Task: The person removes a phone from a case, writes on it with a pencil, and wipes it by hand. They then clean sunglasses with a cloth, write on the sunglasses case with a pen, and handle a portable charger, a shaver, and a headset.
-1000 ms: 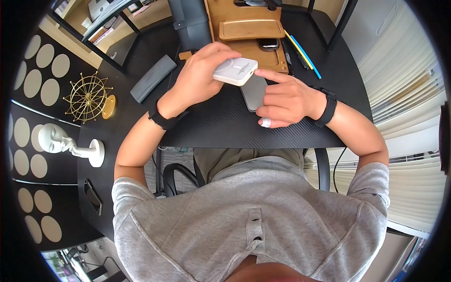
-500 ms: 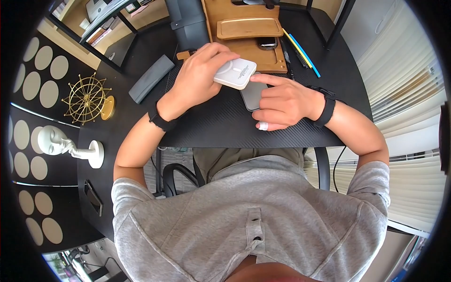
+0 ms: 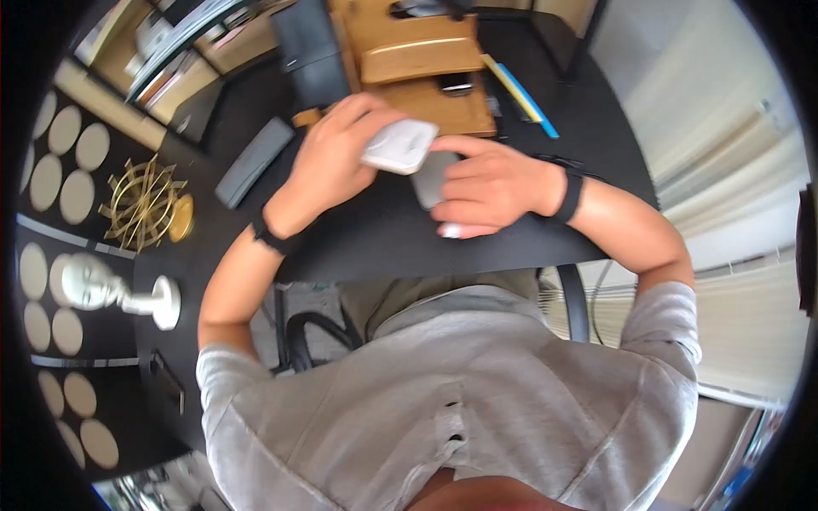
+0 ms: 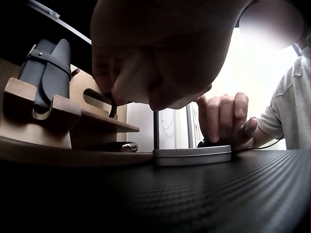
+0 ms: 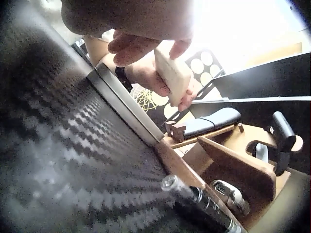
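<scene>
My left hand [image 3: 334,153] grips a flat white power bank [image 3: 400,146] by its left side, thumb and fingers round it, raised above the desk. In the right wrist view the power bank [image 5: 173,80] shows edge-on in that grip. My right hand [image 3: 494,183] points its index finger at the power bank's right edge, the fingertip right against it. The other right fingers are loosely bent, and one has a white wrap [image 3: 452,231] near its tip. Below the hands lies a grey rounded slab [image 3: 430,177] on the black desk; the left wrist view shows this slab [image 4: 192,156] from its side.
Behind the hands stands a wooden desk organizer [image 3: 417,61] with a dark glasses case [image 3: 311,64] at its left. Pencils [image 3: 520,95] lie at its right. Leftward are a grey case [image 3: 254,162], a gold wheel ornament [image 3: 141,204], a white figurine [image 3: 166,302] and a phone [image 3: 167,383].
The head view has shifted and blurred, so desk things appear further left. My left hand keeps hold of the power bank, whose printed face has tilted slightly; my right index finger stays at its edge.
</scene>
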The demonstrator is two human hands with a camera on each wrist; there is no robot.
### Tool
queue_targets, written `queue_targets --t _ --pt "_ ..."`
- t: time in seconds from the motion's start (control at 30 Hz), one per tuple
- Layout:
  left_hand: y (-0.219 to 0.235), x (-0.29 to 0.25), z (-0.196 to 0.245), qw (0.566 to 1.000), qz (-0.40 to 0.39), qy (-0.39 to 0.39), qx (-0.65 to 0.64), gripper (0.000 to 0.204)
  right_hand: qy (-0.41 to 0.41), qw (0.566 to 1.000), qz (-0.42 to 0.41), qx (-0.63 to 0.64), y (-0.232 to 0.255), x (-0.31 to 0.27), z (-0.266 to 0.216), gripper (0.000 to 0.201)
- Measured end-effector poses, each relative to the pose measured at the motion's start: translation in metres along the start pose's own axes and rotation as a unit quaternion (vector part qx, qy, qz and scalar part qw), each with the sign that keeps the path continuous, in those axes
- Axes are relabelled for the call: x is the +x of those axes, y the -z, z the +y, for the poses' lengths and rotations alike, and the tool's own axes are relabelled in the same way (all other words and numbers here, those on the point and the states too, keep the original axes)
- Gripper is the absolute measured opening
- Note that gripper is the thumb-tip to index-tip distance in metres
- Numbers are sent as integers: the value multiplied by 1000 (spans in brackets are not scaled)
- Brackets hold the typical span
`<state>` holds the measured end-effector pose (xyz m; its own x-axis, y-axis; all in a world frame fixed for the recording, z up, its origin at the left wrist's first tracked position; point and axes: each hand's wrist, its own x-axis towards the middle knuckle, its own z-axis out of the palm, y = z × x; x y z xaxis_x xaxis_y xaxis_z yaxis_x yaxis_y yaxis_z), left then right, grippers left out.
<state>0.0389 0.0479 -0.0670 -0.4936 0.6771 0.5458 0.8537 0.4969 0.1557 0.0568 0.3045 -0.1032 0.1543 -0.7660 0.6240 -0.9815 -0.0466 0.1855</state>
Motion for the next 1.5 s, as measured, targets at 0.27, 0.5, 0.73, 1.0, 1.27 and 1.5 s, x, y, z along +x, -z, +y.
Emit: queue_targets --t 0.27,0.5,0.73,1.0,1.27,1.5 --pt "-1 5 5 996 -67 41 -40 69 -48 995 -13 -85 -6 -11 4 25" --pt "-3 1 1 987 -147 44 -46 78 -189 973 -112 -72 -1 -11 0 40" --pt "-2 -1 5 979 -188 81 -13 73 -204 970 -130 -38 -3 -11 -1 45" --pt "8 -2 0 971 -227 71 -4 65 -287 947 -96 -106 -1 -5 -3 52" --pt "14 -3 -7 963 -261 56 -40 70 -386 911 -125 -76 -2 3 -14 38" --pt "9 -3 -12 958 -278 67 -31 73 -356 930 -86 -39 -3 3 -13 35"
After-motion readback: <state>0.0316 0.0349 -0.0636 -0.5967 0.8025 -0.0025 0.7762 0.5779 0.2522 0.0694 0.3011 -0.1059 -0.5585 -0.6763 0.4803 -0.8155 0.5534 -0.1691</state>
